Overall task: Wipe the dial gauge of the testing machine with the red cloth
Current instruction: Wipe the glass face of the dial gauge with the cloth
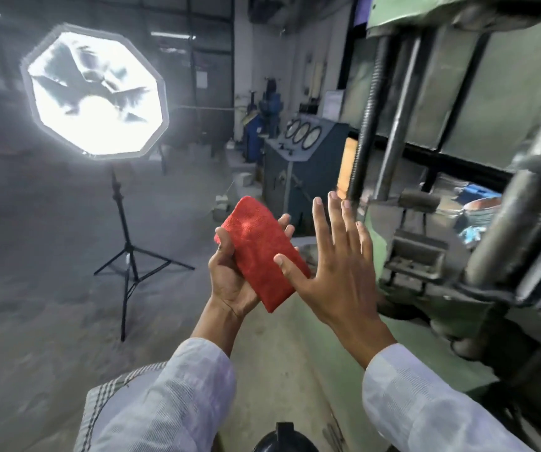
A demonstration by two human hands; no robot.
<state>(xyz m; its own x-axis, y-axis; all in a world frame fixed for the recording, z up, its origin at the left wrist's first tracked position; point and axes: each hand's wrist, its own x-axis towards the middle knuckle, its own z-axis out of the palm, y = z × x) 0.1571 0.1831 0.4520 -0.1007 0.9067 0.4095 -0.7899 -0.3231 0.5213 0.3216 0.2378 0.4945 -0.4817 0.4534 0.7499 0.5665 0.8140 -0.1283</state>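
Note:
A folded red cloth (262, 252) lies in my left hand (233, 282), palm up, with the thumb pressed on its left edge. Beside it my right hand (337, 272) is spread flat with fingers apart, and its thumb touches the cloth's right side. The green testing machine (477, 102) with dark screw columns rises close on the right. Round white dial gauges (303, 133) sit on a blue-grey console farther back, well beyond both hands. No dial on the near machine shows in this view.
A bright octagonal studio light (94, 89) on a black tripod (128, 256) stands on the concrete floor to the left. The blue-grey console cabinet (295, 181) and blue machines stand along the back wall. A dark rounded object (283, 438) sits at the bottom edge.

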